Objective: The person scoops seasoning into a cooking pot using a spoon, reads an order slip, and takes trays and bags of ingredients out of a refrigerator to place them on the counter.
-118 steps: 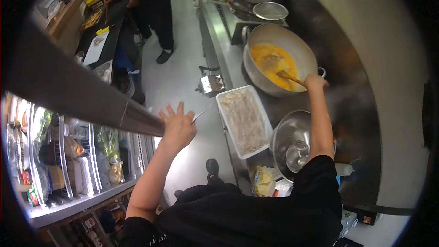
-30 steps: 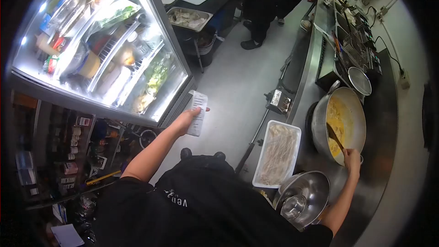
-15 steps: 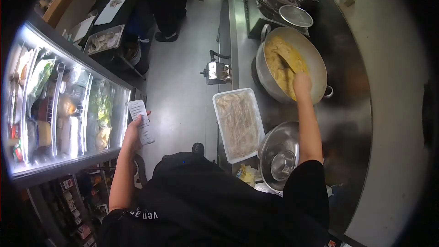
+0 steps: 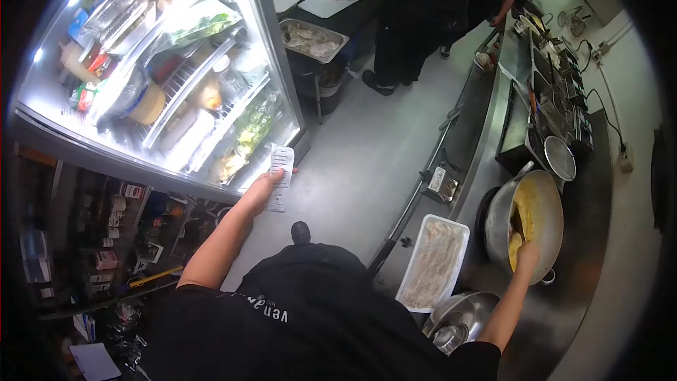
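Note:
My left hand (image 4: 264, 190) grips a long printed paper slip (image 4: 281, 162), held up in front of the lit fridge. My right hand (image 4: 527, 257) is closed round the handle of a spatula (image 4: 517, 224), whose far end is down in a yellow mixture (image 4: 526, 201). The mixture lies inside a large metal pot (image 4: 552, 222) on the right-hand counter. The spatula's blade is partly hidden by the pot wall and the food coating it.
A white tray (image 4: 466, 237) of pale, film-covered food and a metal bowl (image 4: 488, 305) sit nearer me. A round strainer (image 4: 560, 158) lies beyond the pot. Left stands a stocked fridge (image 4: 288, 74). A person (image 4: 419, 21) in black stands at the far worktable.
My view has swung left, so the fridge fills more of it and the pot sits farther right. Both hands keep hold of the slip and the spatula.

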{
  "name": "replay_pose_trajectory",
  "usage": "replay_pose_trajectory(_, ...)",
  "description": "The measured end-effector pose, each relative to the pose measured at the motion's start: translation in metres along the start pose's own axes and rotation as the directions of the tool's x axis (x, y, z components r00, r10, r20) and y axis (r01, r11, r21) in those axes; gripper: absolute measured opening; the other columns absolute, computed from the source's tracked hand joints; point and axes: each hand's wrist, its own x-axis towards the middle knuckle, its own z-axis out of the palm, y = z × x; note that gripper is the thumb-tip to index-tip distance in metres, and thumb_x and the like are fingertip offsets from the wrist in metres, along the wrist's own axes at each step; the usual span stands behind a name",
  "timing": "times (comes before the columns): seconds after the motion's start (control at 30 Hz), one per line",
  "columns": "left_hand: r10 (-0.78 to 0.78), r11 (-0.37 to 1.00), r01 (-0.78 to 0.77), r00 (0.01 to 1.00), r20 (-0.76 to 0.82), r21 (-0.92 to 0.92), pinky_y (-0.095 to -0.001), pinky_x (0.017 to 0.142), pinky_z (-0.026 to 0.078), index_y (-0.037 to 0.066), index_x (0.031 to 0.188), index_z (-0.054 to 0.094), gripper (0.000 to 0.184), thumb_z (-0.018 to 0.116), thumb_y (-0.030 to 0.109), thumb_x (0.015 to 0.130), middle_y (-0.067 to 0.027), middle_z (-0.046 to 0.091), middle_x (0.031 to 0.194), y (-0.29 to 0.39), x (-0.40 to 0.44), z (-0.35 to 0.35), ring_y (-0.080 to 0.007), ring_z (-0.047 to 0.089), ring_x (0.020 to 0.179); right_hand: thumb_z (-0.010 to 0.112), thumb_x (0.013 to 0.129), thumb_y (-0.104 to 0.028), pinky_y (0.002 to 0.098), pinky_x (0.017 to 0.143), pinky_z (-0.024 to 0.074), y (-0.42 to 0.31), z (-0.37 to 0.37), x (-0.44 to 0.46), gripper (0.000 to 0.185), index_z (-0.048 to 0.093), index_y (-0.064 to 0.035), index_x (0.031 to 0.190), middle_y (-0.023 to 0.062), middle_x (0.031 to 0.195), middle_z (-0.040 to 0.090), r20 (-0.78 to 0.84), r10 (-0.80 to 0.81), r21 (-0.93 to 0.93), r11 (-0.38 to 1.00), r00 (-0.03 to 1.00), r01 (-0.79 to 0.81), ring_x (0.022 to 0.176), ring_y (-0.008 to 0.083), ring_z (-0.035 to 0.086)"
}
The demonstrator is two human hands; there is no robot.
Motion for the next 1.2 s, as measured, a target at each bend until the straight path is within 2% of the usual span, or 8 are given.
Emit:
replay_pose_trajectory(0.17, 0.036, 0.987, -0.042, 0.998, 0.042, 0.153, -0.025, 0.074, 0.041, 0.01, 0.125, 0.056, 0.039, 0.038, 0.032, 0.099, -0.0017, 0.06, 0.102, -0.001, -0.009, -0.086, -0.0082, 0.048, 0.081, 0.052, 0.091, -0.034, 0.049, 0.083, 0.0466, -0.04, -0.026, -0.03, 0.042, 0.061, 0.0049, 0.105, 0.0284, 0.097, 0.062, 0.284, 0.176, -0.08, 0.984, 0.943, -0.159, 0.093, 0.0418, 0.06)
replay_pose_trajectory(0.3, 0.682, 0.68, -0.554, 0.718, -0.138, 0.481, -0.0304, 0.093, 0.039, 0.001, 0.124, 0.052, 0.035, 0.042, 0.022, 0.097, -0.0109, 0.059, 0.116, -0.013, -0.027, -0.128, -0.0182, 0.054, 0.105, 0.053, 0.091, -0.038, 0.0465, 0.081, 0.0474, -0.176, -0.085, -0.041, 0.05, 0.053, 0.005, 0.117, 0.0266, 0.091, 0.063, -0.596, -0.384, -0.161, 0.918, 0.705, 0.364, 0.087, 0.041, 0.061)
replay_pose_trajectory(0.43, 0.829, 0.559, -0.63, 0.434, -0.352, 0.54, -0.0369, 0.101, 0.034, -0.003, 0.123, 0.05, 0.039, 0.043, 0.024, 0.096, -0.0152, 0.053, 0.124, 0.002, -0.062, -0.154, -0.0253, 0.047, 0.12, 0.057, 0.088, -0.042, 0.0372, 0.079, 0.0487, -0.387, -0.085, -0.02, 0.048, 0.061, -0.0025, 0.116, 0.0213, 0.1, 0.065, 0.076, -0.487, 0.712, 0.637, 0.87, 0.295, 0.092, 0.0335, 0.064)
replay_pose_trajectory(0.57, 0.843, 0.422, -0.509, -0.084, -0.531, 0.75, -0.0385, 0.1, 0.035, -0.008, 0.124, 0.045, 0.049, 0.037, 0.033, 0.099, -0.0168, 0.044, 0.132, 0.019, -0.085, -0.178, -0.0264, 0.043, 0.121, 0.06, 0.088, -0.041, 0.0372, 0.08, 0.0479, -0.592, 0.018, 0.035, 0.051, 0.057, 0.0019, 0.116, 0.0135, 0.103, 0.062, 0.233, -0.797, 0.97, 0.235, 0.557, -0.068, 0.092, 0.0222, 0.059)
replay_pose_trajectory(0.73, 0.696, 0.615, -0.333, -0.196, -0.691, 0.715, -0.0365, 0.103, 0.032, -0.01, 0.129, 0.04, 0.044, 0.032, 0.024, 0.101, -0.0158, 0.039, 0.138, 0.04, -0.091, -0.148, -0.0253, 0.041, 0.123, 0.061, 0.087, -0.032, 0.0479, 0.08, 0.0489, -0.847, 0.114, 0.12, 0.047, 0.052, 0.0005, 0.119, 0.0162, 0.104, 0.056, 0.413, -0.713, 0.859, 0.096, 0.567, -0.503, 0.088, 0.0283, 0.058)
replay_pose_trajectory(0.83, 0.581, 0.716, -0.342, -0.191, -0.791, 0.609, -0.0344, 0.103, 0.032, -0.008, 0.129, 0.042, 0.04, 0.032, 0.019, 0.101, -0.0134, 0.038, 0.141, 0.034, -0.081, -0.143, -0.0228, 0.043, 0.122, 0.055, 0.085, -0.019, 0.0527, 0.076, 0.0491, -0.885, 0.109, 0.125, 0.036, 0.053, 0.0021, 0.113, 0.0206, 0.107, 0.053, 0.502, -0.628, 0.733, -0.056, 0.595, -0.677, 0.089, 0.0346, 0.058)
replay_pose_trajectory(0.97, 0.368, 0.916, -0.08, 0.552, -0.748, 0.392, -0.0358, 0.105, 0.029, -0.003, 0.123, 0.052, 0.035, 0.04, 0.016, 0.096, -0.0146, 0.042, 0.137, 0.027, -0.069, -0.129, -0.0263, 0.039, 0.126, 0.052, 0.079, -0.011, 0.0551, 0.064, 0.0494, -0.921, 0.195, 0.159, 0.033, 0.054, 0.0023, 0.109, 0.0206, 0.102, 0.053, 0.407, -0.669, 0.782, -0.097, 0.622, -0.616, 0.085, 0.0313, 0.058)
replay_pose_trajectory(1.2, 0.765, 0.592, -0.173, 0.429, -0.481, 0.787, -0.0452, 0.108, 0.024, -0.001, 0.112, 0.061, 0.043, 0.053, -0.004, 0.069, -0.0251, 0.037, 0.138, 0.047, -0.042, -0.104, -0.0407, 0.032, 0.13, 0.05, 0.07, -0.004, 0.0477, 0.061, 0.0528, -0.765, 0.143, 0.053, 0.029, 0.055, 0.0105, 0.095, 0.0147, 0.092, 0.054, 0.595, -0.231, 0.751, -0.182, 0.77, -0.635, 0.076, 0.0263, 0.058)
